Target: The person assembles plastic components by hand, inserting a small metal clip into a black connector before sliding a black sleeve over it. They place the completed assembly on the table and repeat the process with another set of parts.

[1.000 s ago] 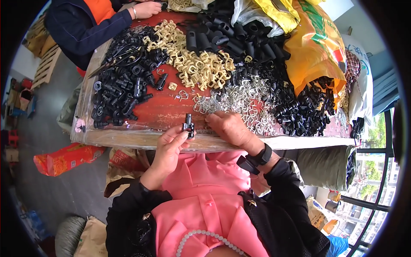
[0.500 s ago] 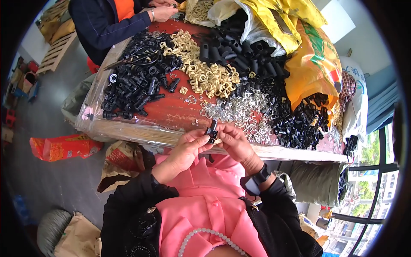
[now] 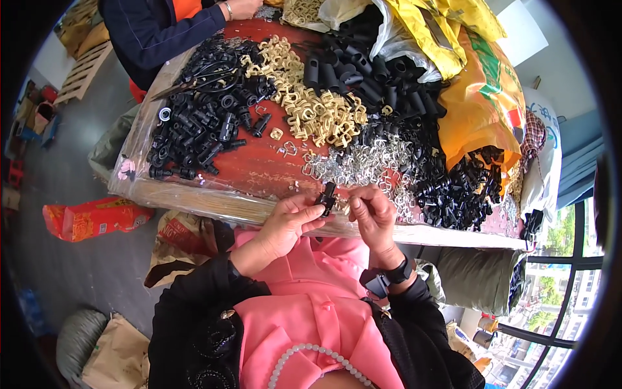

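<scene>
My left hand point(image 3: 285, 227) grips a small black plastic fitting point(image 3: 328, 196) between thumb and fingers, just over the table's near edge. The fitting is tilted, its narrow end toward the table. To its right, apart from it, my right hand point(image 3: 374, 217) is raised with thumb and forefinger pinched together. Whatever lies in that pinch is too small to make out. Beyond my hands, loose silvery metal clips point(image 3: 353, 165) spread over the red tabletop point(image 3: 249, 168). A heap of black fittings point(image 3: 201, 133) lies to the left, and a pile of cream-coloured plastic clips point(image 3: 324, 117) is farther back.
Black tubes point(image 3: 356, 74) are heaped at the back. An orange sack point(image 3: 483, 104) spills small black parts point(image 3: 460, 194) at the right. Scissors point(image 3: 188, 84) lie on the left heap. A co-worker's sleeve point(image 3: 162, 42) reaches over the far left corner. A red bag point(image 3: 94, 217) lies on the floor.
My right hand has drawn away from the fitting to the right, its fingers now pinched. The fitting stays in my left hand. The co-worker's hands have shifted toward the upper edge.
</scene>
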Motion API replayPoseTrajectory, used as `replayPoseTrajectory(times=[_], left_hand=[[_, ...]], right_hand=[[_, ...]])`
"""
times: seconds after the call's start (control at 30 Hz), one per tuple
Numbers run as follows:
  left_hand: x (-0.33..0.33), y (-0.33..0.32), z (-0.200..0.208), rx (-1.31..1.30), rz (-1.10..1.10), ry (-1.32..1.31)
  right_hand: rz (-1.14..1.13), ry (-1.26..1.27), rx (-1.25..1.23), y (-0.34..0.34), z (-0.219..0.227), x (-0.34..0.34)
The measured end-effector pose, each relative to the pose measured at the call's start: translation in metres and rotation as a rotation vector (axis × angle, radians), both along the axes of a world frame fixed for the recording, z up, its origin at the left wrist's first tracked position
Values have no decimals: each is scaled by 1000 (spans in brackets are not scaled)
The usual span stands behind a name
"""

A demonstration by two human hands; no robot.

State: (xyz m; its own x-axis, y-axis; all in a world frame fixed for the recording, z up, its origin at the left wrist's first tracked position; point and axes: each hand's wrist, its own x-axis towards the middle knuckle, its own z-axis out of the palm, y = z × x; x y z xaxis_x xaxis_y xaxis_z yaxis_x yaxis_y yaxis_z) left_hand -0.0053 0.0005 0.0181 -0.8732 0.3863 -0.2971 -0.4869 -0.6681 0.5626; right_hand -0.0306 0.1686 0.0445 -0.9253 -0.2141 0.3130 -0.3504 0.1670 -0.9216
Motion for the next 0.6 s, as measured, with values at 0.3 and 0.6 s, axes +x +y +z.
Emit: replayPoseTrajectory(times=[0.3, 0.6], left_hand=[[16, 7, 5, -22, -61, 21], [20, 12, 6, -102, -108, -10]], right_hand=[[86, 258, 152, -4, 11, 13], [-24, 212, 315, -6, 12, 24]])
